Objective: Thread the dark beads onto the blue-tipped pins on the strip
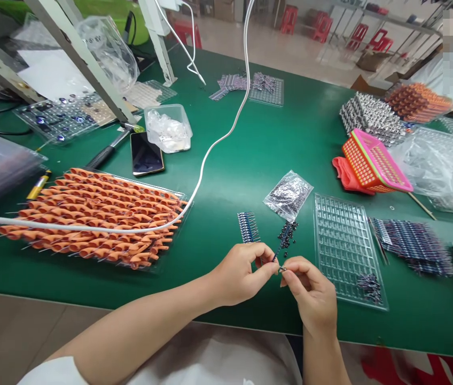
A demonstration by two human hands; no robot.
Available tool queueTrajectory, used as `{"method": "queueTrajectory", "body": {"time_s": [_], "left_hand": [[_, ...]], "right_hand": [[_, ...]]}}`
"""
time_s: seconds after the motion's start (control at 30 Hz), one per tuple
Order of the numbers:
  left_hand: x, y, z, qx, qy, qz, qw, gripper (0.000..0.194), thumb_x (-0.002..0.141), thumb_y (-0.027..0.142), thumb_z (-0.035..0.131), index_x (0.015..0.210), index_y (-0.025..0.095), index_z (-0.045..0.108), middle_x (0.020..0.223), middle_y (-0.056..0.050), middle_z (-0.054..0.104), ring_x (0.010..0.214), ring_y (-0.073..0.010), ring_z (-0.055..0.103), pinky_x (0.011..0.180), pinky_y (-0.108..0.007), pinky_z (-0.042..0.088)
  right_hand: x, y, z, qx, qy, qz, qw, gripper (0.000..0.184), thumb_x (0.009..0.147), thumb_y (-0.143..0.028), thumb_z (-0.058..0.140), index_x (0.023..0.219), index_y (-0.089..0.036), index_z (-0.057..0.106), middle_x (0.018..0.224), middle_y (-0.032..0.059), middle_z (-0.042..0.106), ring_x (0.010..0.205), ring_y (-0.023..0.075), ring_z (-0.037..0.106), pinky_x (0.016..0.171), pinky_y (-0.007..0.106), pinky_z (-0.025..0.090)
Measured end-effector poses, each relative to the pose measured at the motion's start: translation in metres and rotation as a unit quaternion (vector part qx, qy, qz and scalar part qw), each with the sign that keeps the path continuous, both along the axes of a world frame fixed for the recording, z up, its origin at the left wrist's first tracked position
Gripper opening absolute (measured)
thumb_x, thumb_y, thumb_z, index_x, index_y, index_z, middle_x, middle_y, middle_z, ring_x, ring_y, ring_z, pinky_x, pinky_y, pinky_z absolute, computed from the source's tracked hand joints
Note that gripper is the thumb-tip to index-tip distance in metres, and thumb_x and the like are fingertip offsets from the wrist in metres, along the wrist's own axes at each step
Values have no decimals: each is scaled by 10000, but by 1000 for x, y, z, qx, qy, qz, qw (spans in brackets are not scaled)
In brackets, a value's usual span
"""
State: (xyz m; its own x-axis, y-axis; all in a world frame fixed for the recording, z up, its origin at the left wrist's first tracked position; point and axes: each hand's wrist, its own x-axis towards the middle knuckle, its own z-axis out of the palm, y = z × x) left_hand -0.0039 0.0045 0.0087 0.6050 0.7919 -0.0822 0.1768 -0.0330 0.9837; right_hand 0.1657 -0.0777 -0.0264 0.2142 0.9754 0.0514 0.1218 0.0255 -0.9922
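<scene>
My left hand (pixel 252 268) pinches a thin dark rod-like piece (pixel 276 253) between thumb and fingertips. Against its end, my right hand (pixel 310 289) closes its fingertips on a tiny shiny part (pixel 281 269), too small to name. The two hands nearly touch, just above the front of the green table. Behind them lie scattered small black beads (pixel 288 235) and a clear plastic bag (pixel 289 193) full of dark bits. A row of small blue-and-white pieces with thin pins (pixel 248 226) lies beyond my left hand.
At right are a clear compartment tray (pixel 341 235), stacked dark pin strips (pixel 413 246) and a pink-and-orange basket (pixel 379 160). Orange tubular parts (pixel 98 219) fill a tray at left, crossed by a white cable (pixel 200 184). A phone (pixel 146 154) and hammer (pixel 108 149) lie behind it.
</scene>
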Motion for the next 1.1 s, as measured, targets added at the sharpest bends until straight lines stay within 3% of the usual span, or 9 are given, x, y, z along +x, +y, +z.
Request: {"method": "queueTrajectory", "body": {"time_s": [0.17,0.3,0.63,1.1], "left_hand": [[-1,1,-2,-143,-17,-14,989,155,829,289,608,743,164,579,727,-21,645,676,-143,577,684,-284,482],[-1,1,-8,-205,-50,-23,977,149,800,282,638,738,162,573,709,-13,641,653,-139,598,670,-287,499],[-1,0,-10,-221,-64,-11,973,135,744,265,690,716,156,613,640,-17,668,623,-154,624,594,-266,493],[1,-2,-15,-257,-83,-12,963,125,783,244,642,735,153,571,678,-18,650,634,-137,599,641,-276,485]], "right_hand": [[7,1,-6,-50,84,51,994,113,875,-305,681,878,-192,680,839,46,642,657,142,605,559,254,519],[11,1,-10,-82,131,79,985,166,860,-349,698,874,-188,662,828,52,643,683,160,621,564,270,541],[6,7,-1,-108,203,98,968,181,823,-343,741,806,-181,662,765,36,658,617,142,618,529,253,545],[4,9,2,-96,242,104,960,128,848,-310,721,834,-188,684,772,33,663,658,150,640,574,256,548]]}}
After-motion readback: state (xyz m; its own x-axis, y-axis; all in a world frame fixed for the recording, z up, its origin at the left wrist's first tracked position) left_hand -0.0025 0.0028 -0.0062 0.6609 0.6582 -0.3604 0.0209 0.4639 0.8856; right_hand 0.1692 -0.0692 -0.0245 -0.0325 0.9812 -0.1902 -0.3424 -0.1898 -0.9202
